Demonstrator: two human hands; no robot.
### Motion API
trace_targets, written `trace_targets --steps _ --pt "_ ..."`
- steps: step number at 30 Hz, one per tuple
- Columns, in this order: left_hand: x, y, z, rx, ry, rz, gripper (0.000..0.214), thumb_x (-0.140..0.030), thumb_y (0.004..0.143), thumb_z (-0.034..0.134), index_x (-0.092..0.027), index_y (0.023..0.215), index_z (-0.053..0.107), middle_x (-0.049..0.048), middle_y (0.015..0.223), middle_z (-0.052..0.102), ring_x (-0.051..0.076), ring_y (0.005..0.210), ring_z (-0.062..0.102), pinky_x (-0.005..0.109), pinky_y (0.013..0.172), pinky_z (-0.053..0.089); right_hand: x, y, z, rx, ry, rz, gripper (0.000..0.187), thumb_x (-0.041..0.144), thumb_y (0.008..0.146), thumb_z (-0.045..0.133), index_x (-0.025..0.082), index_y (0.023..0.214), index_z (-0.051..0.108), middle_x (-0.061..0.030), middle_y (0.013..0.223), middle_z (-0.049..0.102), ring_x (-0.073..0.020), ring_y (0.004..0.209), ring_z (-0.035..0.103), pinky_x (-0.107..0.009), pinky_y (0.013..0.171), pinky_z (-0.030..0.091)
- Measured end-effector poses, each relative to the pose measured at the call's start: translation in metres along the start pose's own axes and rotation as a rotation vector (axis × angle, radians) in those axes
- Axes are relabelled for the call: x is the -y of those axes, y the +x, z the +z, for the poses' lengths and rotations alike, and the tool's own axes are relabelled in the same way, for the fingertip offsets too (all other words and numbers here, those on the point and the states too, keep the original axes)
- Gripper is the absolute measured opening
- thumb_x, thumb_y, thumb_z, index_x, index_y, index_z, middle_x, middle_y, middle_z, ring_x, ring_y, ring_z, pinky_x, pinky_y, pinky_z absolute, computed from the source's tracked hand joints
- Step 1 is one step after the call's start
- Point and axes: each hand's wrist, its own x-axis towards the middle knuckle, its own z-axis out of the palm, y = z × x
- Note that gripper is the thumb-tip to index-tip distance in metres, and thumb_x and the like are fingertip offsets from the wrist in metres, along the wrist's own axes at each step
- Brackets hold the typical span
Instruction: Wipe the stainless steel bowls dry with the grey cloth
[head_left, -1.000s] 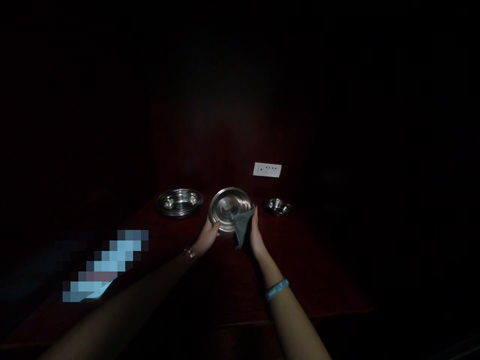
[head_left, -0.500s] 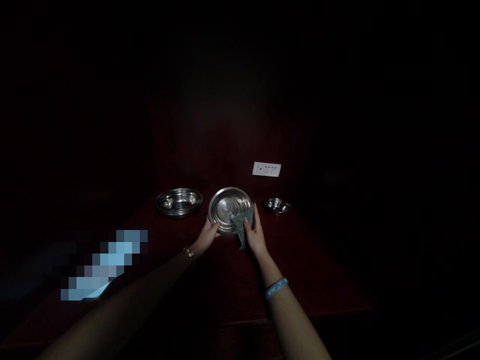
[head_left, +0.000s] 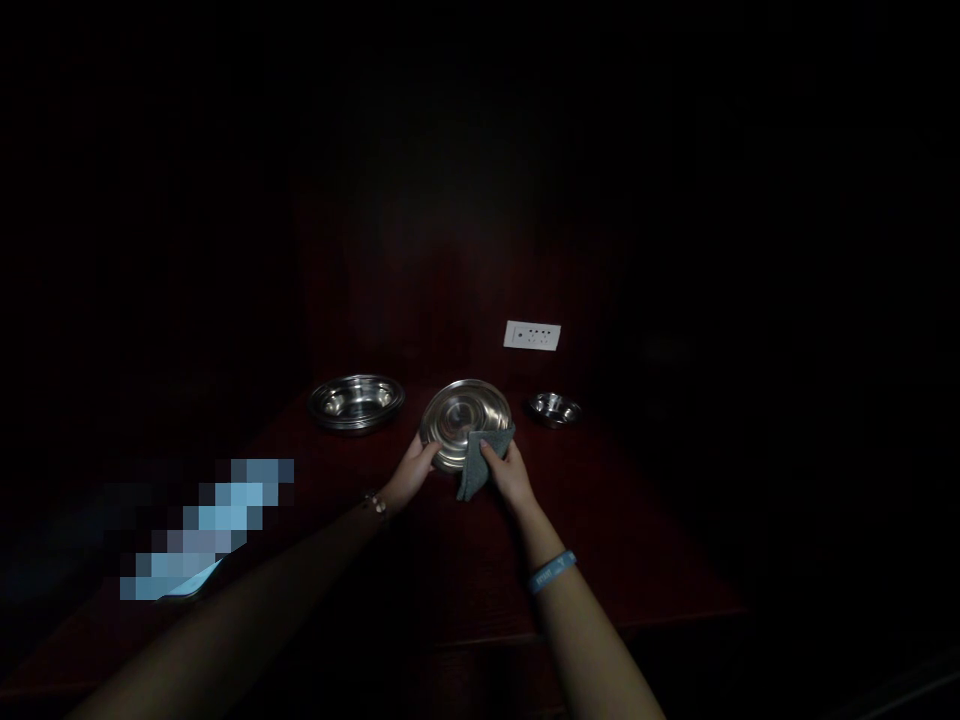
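Observation:
A round, shiny metal plate [head_left: 459, 415] is held up over the dark red table, tilted so that its inner face shows. My left hand [head_left: 412, 472] grips its lower left rim, thumb on the inner face. At the lower right rim my right hand [head_left: 511, 474] is closed on a grey-green cloth [head_left: 480, 462], with the thumb on top pressing it against the plate. The cloth's folded corner hangs below the rim. The right fingers behind the plate are mostly hidden.
A stack of metal dishes [head_left: 357, 402] sits at the back left of the red table [head_left: 615, 540]. A smaller metal bowl [head_left: 553, 409] stands at the back right. A white socket panel [head_left: 532, 335] is on the wall. A pixelated, bright phone-like object [head_left: 210, 540] lies at left.
The plate has tilted and shifted slightly to the right. My right hand and the cloth have moved a little along its rim, and the cloth's folds have changed. My left hand stays nearly in place.

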Motion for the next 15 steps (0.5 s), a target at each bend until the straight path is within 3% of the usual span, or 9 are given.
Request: trace_targets --steps 6,15 --pt "-0.006 -0.001 0.002 0.043 -0.007 0.046 0.043 -0.022 0.081 0.064 -0.018 0.123 0.062 0.0114 0.128 0.070 0.027 0.125 0.062 0.042 0.108 0.049 -0.002 0.000 -0.003 -0.042 -0.066 -0.010 0.039 0.041 0.066 0.081 0.022 0.097 0.066 -0.0054 0.096 0.077 -0.0239 0.094 0.072 -0.040 0.096 0.053" --pt "-0.008 -0.003 0.002 0.077 0.018 0.075 0.050 -0.026 0.081 0.066 -0.020 0.130 0.059 0.0116 0.132 0.068 0.029 0.131 0.058 0.046 0.113 0.042 0.008 -0.005 -0.005 -0.061 -0.166 -0.032 0.045 0.041 0.064 0.083 0.022 0.102 0.068 -0.0066 0.100 0.078 -0.0238 0.094 0.073 -0.039 0.095 0.055"
